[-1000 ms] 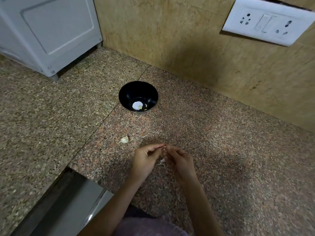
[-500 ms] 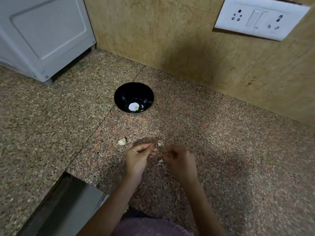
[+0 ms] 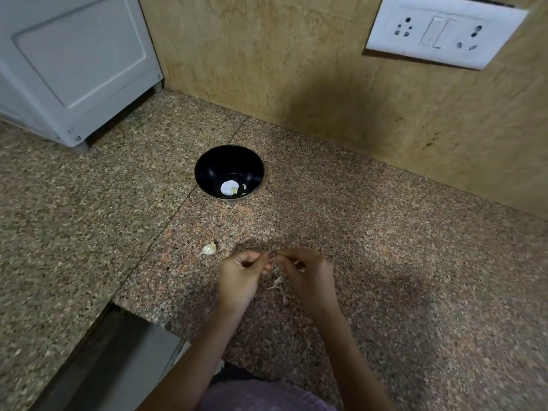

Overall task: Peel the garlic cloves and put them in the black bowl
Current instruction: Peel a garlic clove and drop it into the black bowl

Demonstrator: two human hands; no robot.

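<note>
My left hand [image 3: 240,274] and right hand [image 3: 308,274] pinch a hidden clove between them, bowl [image 3: 213,164] at 12 o'clock, spare clove [image 3: 209,249] at 10; light, firm, slippery once bared, probably best nipped at its papery tip.

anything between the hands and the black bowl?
Head view: only bare granite counter between the black bowl and the left hand and right hand. A loose garlic clove lies left of that stretch.
</note>
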